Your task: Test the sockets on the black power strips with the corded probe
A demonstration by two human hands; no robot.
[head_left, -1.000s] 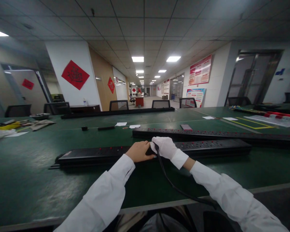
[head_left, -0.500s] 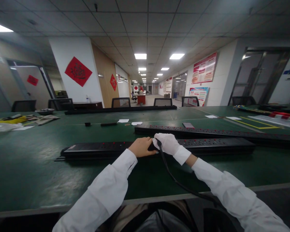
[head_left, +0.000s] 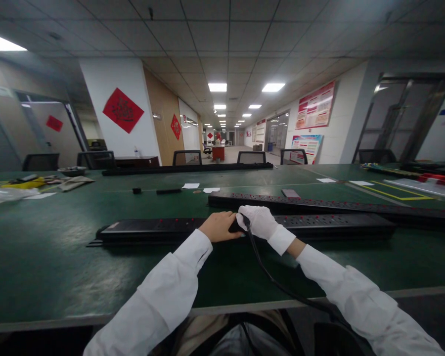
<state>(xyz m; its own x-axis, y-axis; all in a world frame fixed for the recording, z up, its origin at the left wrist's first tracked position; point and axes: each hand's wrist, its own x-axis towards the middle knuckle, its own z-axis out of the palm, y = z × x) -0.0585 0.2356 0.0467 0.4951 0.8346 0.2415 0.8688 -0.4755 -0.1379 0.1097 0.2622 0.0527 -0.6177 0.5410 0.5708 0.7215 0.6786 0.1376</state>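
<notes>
A long black power strip (head_left: 337, 226) with rows of sockets and small red parts lies across the green table in front of me. My bare left hand (head_left: 218, 227) grips it near its middle, fingers over the top and thumb along the near side. Close beside it, my right hand (head_left: 261, 222), in a white glove, is closed round a black plug (head_left: 246, 221) held against the strip's top face. From the plug a black cable (head_left: 264, 269) curves down over the table edge. The plug's front end is hidden by my fingers, so I cannot tell how far it sits in a socket.
Just behind lies another long power strip (head_left: 319, 201), slanting to the right. A black bar (head_left: 189, 169) runs along the far side. White paper slips (head_left: 211, 190), a small flat box (head_left: 290, 194) and black pieces (head_left: 168, 191) are scattered midway. A bowl (head_left: 72, 171) stands far left.
Both hands keep the same hold on the strip and plug. The whole view has shifted slightly, with everything appearing a little to the right and lower.
</notes>
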